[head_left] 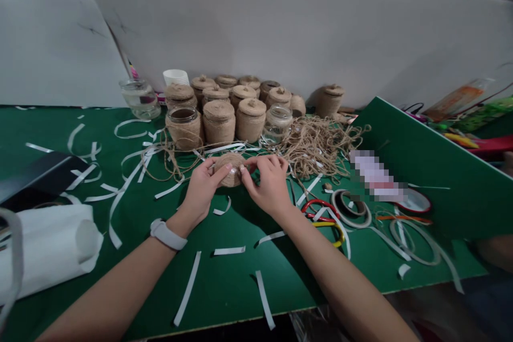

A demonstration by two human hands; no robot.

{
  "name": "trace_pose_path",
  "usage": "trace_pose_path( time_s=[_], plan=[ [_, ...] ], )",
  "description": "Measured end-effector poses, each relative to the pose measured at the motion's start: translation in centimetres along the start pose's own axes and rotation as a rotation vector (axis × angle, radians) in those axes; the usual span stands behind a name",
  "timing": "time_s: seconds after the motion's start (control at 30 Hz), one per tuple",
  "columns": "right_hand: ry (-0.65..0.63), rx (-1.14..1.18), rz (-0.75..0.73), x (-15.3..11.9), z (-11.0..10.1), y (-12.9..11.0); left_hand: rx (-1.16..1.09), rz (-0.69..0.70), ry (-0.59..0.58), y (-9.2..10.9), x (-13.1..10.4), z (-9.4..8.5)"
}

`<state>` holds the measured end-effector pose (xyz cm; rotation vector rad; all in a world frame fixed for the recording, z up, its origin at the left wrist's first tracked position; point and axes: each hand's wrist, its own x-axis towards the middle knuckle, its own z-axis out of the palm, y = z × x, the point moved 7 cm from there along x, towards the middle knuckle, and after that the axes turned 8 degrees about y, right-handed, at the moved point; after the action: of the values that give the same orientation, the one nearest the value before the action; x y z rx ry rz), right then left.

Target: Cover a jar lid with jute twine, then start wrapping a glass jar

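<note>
A round twine-wrapped disc [230, 163] with a small shiny spot near its middle is held up over the green table. My left hand [203, 187] grips its left edge between thumb and fingers. On the right side, my right hand [267, 181] has thumb and index finger pinched together at the disc's edge; what sits between those fingertips is too small to make out. Behind the disc stand several twine-wrapped jars [218, 122], many with twine lids. A loose pile of twine [316, 144] lies to the right, beside a bare glass jar [277, 122].
White paper strips [229, 250] litter the green table [224, 294]. Red-handled scissors [320, 209], a yellow handle [340, 235] and tape rolls [356, 211] lie right. A green divider [436, 171] stands at right, a white bag [52, 248] left, a glass of liquid [140, 100] back left.
</note>
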<state>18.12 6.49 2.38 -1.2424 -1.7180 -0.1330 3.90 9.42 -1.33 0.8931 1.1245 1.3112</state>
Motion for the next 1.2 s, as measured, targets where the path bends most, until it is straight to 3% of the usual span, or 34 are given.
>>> trace_pose_path(
  time_s=[0.13,0.3,0.4,0.53,0.73,0.9,1.2],
  plan=[
    [0.023,0.068,0.053,0.1,0.0,0.3,-0.076,-0.011,-0.035,-0.1,0.1,0.2],
    [0.026,0.213,0.082,0.1,0.3,0.6,-0.234,-0.147,-0.134,-0.4,-0.6,1.2],
    [0.019,0.230,0.075,0.1,0.5,0.9,-0.145,-0.189,-0.152,-0.7,-1.0,1.4],
    [0.017,0.225,0.047,0.2,0.4,1.1,0.039,-0.129,-0.120,-0.8,-0.9,1.1],
    [-0.005,0.230,0.006,0.3,0.3,0.7,0.074,-0.123,-0.180,-1.3,-0.6,1.3],
    [0.053,0.153,0.001,0.4,-0.2,0.5,0.070,-0.098,-0.090,-1.1,-0.3,0.7],
    [-0.010,0.094,0.027,0.3,-0.1,0.5,0.024,-0.056,-0.021,-0.7,-0.2,0.4]
  ],
)
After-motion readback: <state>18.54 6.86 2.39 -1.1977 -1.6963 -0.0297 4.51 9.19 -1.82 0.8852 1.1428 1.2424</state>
